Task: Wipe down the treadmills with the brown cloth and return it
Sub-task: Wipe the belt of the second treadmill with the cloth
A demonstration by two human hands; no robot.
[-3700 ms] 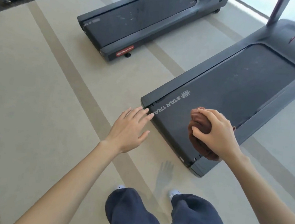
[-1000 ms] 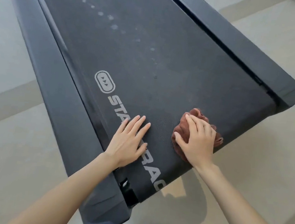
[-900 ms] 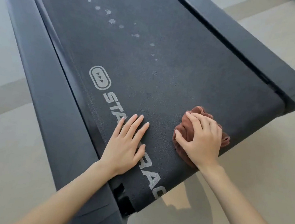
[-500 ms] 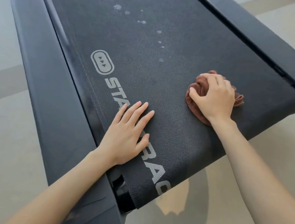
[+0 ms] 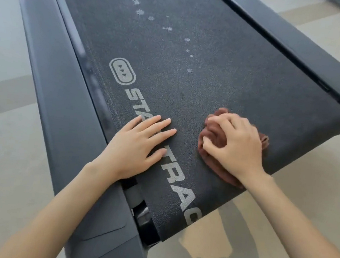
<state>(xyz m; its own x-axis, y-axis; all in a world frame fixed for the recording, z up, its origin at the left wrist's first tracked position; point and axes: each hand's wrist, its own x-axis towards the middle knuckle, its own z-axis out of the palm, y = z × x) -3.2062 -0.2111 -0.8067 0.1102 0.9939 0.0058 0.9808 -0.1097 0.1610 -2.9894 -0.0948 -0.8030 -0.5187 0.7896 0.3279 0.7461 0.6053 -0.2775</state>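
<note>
We have the treadmill (image 5: 212, 87) running as a long wedge from the upper left of the frame down toward the lower middle, with its rear end nearest us. Its belt (image 5: 173, 50) is dark, matte and finely pebbled. Grey lettering (image 5: 177, 179) follows that long axis below an oval logo (image 5: 122, 74), and a trail of small pale spots (image 5: 140, 12) slants across the upper part of the belt. Smooth, dark grey plastic side rails flank the belt: the left rail (image 5: 58, 95) and the right rail (image 5: 301, 50).

The brown cloth (image 5: 211, 141) lies on the belt right of centre, near the rear edge. It is a soft, creased wad, and its longer stretch runs from upper left to lower right under our palm. Our right hand (image 5: 237, 146) clutches it from above with the fingers curled into the folds. A corner of the cloth peeps out on the hand's far side.

Our left hand (image 5: 137, 146) lies flat and relaxed on the belt, just left of the cloth and apart from it. Its fingers are straight, point to the upper right and cover part of the lettering. The pale beige floor (image 5: 1, 173) has a smooth sheen and wide darker bands.
</note>
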